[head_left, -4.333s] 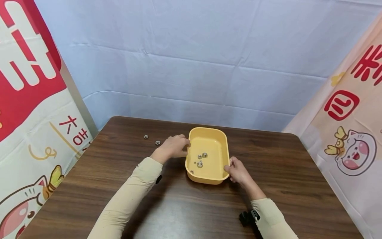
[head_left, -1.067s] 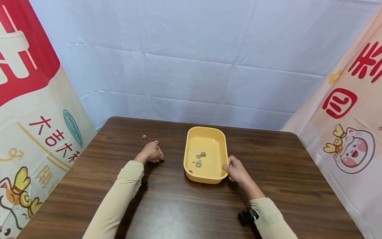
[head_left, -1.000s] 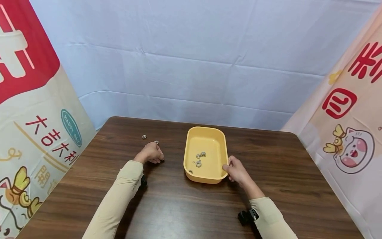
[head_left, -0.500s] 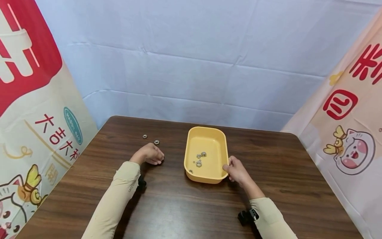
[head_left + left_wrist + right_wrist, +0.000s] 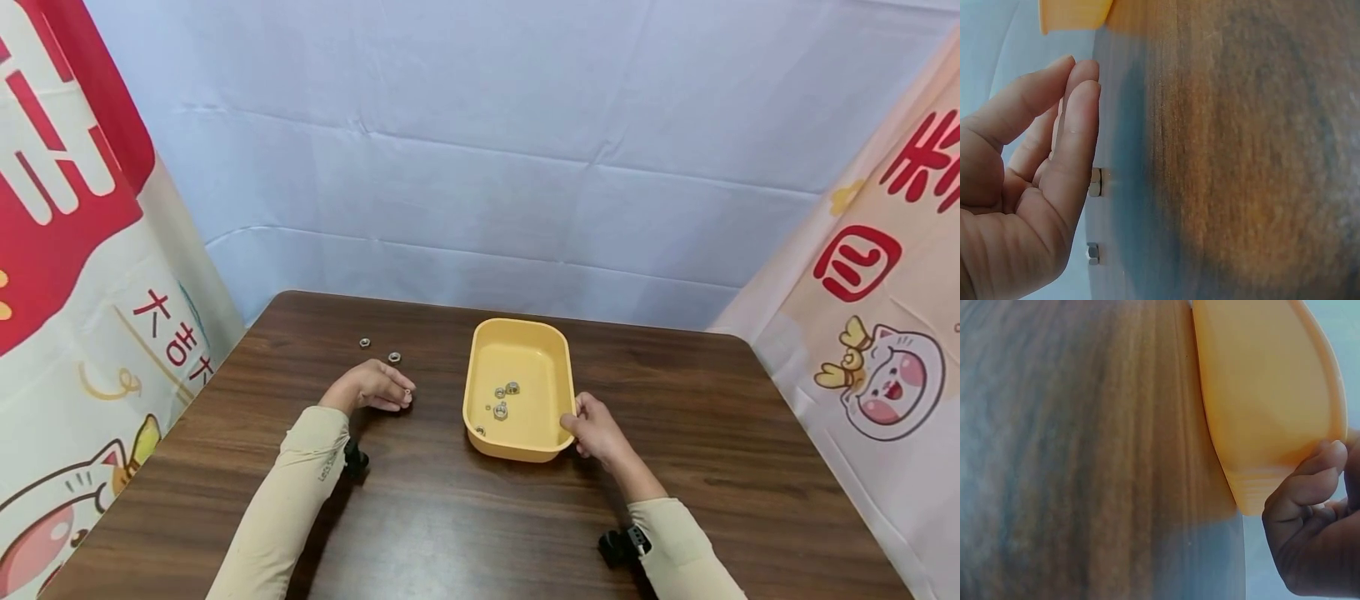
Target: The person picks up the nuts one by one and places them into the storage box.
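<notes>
My left hand is just above the table, left of the yellow bin. Its thumb and fingertips come together, seen closely in the left wrist view. A tiny light speck, apparently a small nut, shows between them in the head view; the fingers hide it in the wrist view. Two metal nuts lie behind this hand, a nearer one and a farther one. My right hand grips the right rim of the yellow bin, thumb inside. Several nuts of differing sizes lie in the bin.
The dark wooden table ends at a back edge before a pale blue cloth. Printed banners hang at the left and right.
My left hand has gone from beside the bin to the table on its left, pinched there, and now lifts slightly with fingertips together. My right hand keeps its grip on the bin.
</notes>
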### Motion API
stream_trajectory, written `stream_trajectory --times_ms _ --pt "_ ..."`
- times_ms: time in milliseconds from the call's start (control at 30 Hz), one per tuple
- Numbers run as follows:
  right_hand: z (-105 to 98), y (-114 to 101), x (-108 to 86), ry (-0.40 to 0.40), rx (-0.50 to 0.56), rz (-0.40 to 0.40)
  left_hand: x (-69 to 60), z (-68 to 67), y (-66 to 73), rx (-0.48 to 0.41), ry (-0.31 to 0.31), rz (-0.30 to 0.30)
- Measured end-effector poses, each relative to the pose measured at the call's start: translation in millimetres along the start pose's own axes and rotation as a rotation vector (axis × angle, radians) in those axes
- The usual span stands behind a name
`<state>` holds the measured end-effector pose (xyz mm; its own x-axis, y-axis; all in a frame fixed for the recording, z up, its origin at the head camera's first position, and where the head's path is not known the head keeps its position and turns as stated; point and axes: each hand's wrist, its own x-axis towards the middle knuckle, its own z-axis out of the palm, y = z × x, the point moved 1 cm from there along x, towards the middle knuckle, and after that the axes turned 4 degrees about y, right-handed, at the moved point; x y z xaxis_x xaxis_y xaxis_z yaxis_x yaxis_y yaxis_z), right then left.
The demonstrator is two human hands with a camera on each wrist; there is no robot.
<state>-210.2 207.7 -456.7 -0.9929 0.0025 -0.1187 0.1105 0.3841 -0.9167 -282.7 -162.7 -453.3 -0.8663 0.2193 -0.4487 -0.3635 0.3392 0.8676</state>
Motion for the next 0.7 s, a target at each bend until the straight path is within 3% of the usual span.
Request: stream_trajectory --times_ms 533,700 --pt "-0.4 3.0 -0.3 0.002 0.007 0.004 -2.6 15.1 3.8 -0.010 0.003 0.050" --pt "-0.3 1.3 1.0 0.012 0.006 -0.011 -4.1 21.7 12.4 0.014 0.010 0.076"
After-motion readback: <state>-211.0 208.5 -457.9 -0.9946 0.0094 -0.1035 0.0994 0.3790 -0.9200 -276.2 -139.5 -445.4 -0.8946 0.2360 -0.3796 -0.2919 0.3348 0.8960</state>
